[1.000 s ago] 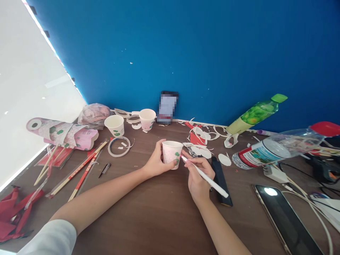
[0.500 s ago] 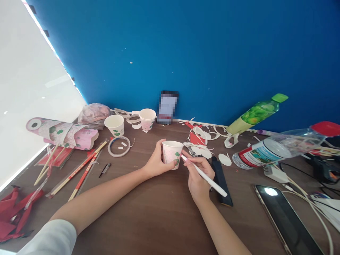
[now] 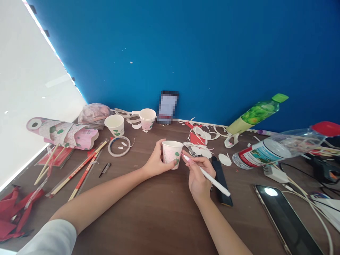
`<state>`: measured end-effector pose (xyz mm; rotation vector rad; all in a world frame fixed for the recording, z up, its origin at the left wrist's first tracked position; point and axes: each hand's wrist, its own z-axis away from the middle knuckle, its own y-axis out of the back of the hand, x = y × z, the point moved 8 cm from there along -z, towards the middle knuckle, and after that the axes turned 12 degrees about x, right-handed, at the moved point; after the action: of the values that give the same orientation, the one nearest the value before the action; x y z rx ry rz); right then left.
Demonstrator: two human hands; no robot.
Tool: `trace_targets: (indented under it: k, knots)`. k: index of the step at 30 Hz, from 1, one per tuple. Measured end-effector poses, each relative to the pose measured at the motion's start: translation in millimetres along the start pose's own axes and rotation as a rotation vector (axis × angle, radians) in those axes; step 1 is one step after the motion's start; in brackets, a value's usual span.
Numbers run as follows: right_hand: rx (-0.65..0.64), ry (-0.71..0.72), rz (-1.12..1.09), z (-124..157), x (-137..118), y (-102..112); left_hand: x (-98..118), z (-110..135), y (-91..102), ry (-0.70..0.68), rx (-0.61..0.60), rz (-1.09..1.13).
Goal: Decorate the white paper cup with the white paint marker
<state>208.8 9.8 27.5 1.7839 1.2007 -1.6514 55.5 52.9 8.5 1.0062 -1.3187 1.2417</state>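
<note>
Upright in the middle of the table stands a paper cup [image 3: 171,154] with a pink and green leaf print. My left hand [image 3: 157,161] wraps round its left side, thumb across the front. My right hand [image 3: 200,177] is closed on a white pen [image 3: 216,184], held like a pencil at the cup's right side. The pen's tip is close to the cup wall; I cannot tell whether it touches. Behind my right hand, partly hidden, lie scissors [image 3: 195,154] and a dark flat strip [image 3: 221,182].
Two more paper cups, a white one [image 3: 114,124] and a pink-printed one [image 3: 147,119], stand behind a tape roll [image 3: 109,150]. Chopsticks [image 3: 82,173] lie left. Paper scraps [image 3: 204,136], a green-capped bottle [image 3: 257,113], a red-capped bottle [image 3: 276,148] and a phone [image 3: 287,216] are right.
My right hand and the white pen have shifted slightly to the right, and the pen tip has drawn a little away from the cup. My left hand and the cup stay put.
</note>
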Motion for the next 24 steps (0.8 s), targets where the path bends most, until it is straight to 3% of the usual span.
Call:
trace_targets:
  k: [6, 24]
  knots:
    - [-0.059, -0.052, -0.023, 0.8, 4.1, -2.1, -3.0, -4.2, 5.9, 0.032, 0.056, 0.083]
    - [-0.075, -0.009, 0.102, 3.6, 1.4, -6.0, -1.2, -4.4, 4.6, 0.027, 0.041, 0.099]
